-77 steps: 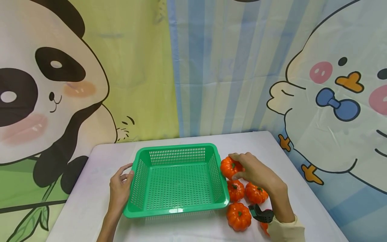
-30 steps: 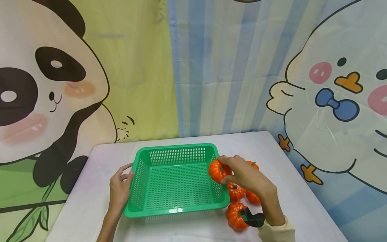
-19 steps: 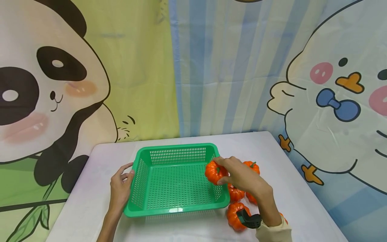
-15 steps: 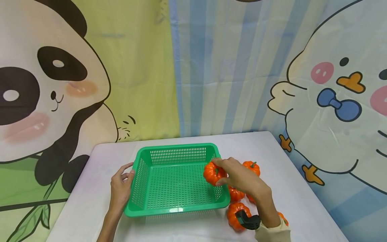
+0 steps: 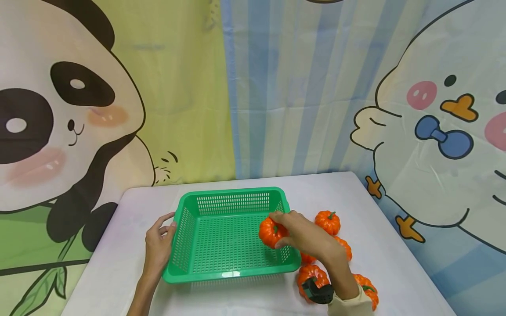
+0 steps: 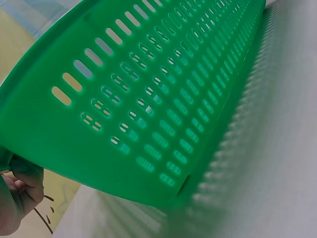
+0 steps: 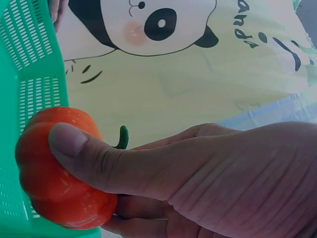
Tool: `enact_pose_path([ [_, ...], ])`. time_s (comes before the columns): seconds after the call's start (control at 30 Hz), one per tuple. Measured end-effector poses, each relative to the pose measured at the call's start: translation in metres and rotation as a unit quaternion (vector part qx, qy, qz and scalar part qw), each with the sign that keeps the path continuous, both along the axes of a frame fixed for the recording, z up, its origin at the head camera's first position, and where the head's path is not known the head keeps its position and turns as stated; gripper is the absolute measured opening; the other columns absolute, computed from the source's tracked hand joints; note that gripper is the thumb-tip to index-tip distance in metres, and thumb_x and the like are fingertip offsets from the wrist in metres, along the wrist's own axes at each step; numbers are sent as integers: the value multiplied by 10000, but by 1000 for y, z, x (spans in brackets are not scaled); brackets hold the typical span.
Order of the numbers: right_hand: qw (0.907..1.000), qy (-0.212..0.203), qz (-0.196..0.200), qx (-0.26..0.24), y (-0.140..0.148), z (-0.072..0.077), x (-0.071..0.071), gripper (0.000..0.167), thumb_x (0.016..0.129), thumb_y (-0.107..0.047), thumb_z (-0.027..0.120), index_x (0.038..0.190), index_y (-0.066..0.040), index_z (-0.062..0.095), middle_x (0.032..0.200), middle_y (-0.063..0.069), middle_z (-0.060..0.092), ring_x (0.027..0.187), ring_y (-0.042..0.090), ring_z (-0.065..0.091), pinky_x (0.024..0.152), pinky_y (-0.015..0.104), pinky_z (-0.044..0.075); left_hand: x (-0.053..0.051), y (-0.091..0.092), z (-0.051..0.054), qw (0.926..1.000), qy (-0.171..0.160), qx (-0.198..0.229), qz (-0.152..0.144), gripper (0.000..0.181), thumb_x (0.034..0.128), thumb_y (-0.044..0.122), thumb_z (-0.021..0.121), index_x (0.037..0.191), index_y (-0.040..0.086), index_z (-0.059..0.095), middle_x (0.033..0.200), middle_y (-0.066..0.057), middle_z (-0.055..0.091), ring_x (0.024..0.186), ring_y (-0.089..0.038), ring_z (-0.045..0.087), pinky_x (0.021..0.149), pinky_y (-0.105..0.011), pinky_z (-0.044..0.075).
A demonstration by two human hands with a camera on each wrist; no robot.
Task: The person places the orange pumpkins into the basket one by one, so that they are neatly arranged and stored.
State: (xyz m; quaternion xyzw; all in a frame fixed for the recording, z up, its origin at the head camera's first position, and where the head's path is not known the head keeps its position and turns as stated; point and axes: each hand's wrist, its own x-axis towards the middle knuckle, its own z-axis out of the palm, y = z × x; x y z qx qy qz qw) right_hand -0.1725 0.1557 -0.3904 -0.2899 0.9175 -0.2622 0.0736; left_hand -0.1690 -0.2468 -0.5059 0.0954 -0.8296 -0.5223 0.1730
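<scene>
The near edge of the worktop [image 5: 237,303] is cut off by the head view's lower border. Toward its right edge, one toy pumpkin [image 5: 368,292] is partly covered by a cream sleeve [image 5: 349,306]; another, the front pumpkin [image 5: 312,275], is overlapped by a black wrist device [image 5: 318,292]. Beyond these, the side pumpkin [image 5: 307,259] is mostly hidden by the right hand [image 5: 304,232] and basket, and the rear pumpkin [image 5: 345,247] is partly masked by the forearm. A fifth, the far pumpkin [image 5: 327,222], is seen whole toward the worktop's far right corner.

The held pumpkin [image 5: 271,232] is pinched by the right hand inside the right part of the green basket [image 5: 197,276]; whether the basket floor is touched cannot be told. The left rim is gripped by the left hand [image 5: 157,248], its fingertips partly concealed.

Behind, printed panda [image 5: 79,131] and bird [image 5: 427,140] curtains are cropped. Sideways letters [image 7: 246,25], "anda", can be read in the right wrist view.
</scene>
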Motion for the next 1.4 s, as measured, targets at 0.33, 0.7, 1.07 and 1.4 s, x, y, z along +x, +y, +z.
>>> enact_pose_path([
  [0.33,9999,-43,11,98,-8,-6,-2,751,855,-178,920,1531,-54,616,1500,87,688,1237,265,633,1110,505,548,0,0,0,10000,-32,24,12,371,1127,132,584,1479,25,632,919,-266,782,579,-39,701,542,-235,532],
  [0.7,9992,95,349,157,-19,-11,-2,725,852,-171,922,1510,-62,636,1483,74,700,1211,226,644,1095,479,557,-1,0,0,10000,-6,38,39,363,1127,136,581,1472,44,642,903,-259,774,559,-47,693,540,-237,528],
  [1.07,9990,-34,421,133,-32,-14,0,650,860,-198,919,1453,-98,671,1292,-19,743,1075,166,597,986,376,557,0,0,0,10000,-8,-41,51,365,1124,141,588,1469,36,644,908,-252,780,565,-46,691,537,-244,521],
  [1.4,9975,116,679,155,-43,-18,0,652,858,-204,926,1446,-90,667,1202,-29,749,1003,139,606,935,304,569,-1,0,0,10000,-15,-17,67,359,1121,127,593,1466,44,649,901,-252,773,566,-37,690,542,-235,524],
])
